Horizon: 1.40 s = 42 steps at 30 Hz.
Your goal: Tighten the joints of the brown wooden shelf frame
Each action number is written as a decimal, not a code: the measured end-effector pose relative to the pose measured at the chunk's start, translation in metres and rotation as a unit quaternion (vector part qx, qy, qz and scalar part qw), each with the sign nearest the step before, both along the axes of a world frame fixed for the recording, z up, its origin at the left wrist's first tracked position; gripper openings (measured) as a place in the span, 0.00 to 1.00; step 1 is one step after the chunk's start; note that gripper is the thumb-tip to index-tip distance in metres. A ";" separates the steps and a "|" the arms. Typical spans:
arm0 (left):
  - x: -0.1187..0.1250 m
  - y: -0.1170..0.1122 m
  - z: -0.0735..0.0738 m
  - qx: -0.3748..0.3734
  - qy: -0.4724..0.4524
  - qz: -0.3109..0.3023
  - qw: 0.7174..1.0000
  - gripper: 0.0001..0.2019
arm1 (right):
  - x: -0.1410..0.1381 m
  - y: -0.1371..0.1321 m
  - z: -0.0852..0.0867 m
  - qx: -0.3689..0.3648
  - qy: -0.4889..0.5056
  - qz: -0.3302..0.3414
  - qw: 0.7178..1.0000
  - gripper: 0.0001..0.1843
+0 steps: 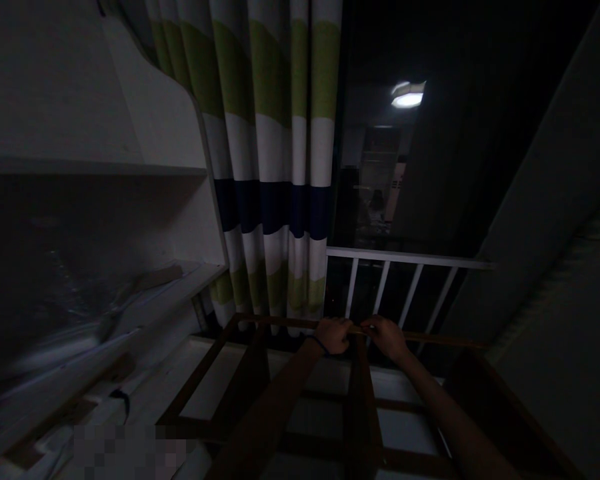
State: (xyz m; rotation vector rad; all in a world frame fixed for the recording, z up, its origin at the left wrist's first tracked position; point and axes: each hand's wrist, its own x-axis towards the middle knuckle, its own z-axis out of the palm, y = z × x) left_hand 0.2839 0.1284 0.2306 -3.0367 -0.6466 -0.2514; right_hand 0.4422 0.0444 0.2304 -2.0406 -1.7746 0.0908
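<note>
A brown wooden frame [362, 380] with rails and uprights spans the lower middle of the dim head view. On its far top rail rests my left hand [333, 335], fingers curled over the wood, with a dark band around the wrist. Just to the right, my right hand [386, 337] is closed in a pinch at the same rail, close to the top of an upright. A small reddish spot shows at its fingertips; what they hold is too dark to make out. A lighter stretch of the rail [355, 329] lies between both hands.
A striped curtain [275, 147] hangs behind the frame. Right of it, a white railing [410, 256] crosses a dark window [455, 133] reflecting a lamp. White shelves [195, 273] with cluttered items stand at left. A dark wooden panel [510, 407] is at lower right.
</note>
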 end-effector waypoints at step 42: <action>0.006 0.000 -0.013 0.029 -0.001 0.056 0.998 0.12 | -0.011 0.005 0.002 -0.098 -0.034 -0.044 0.994 0.10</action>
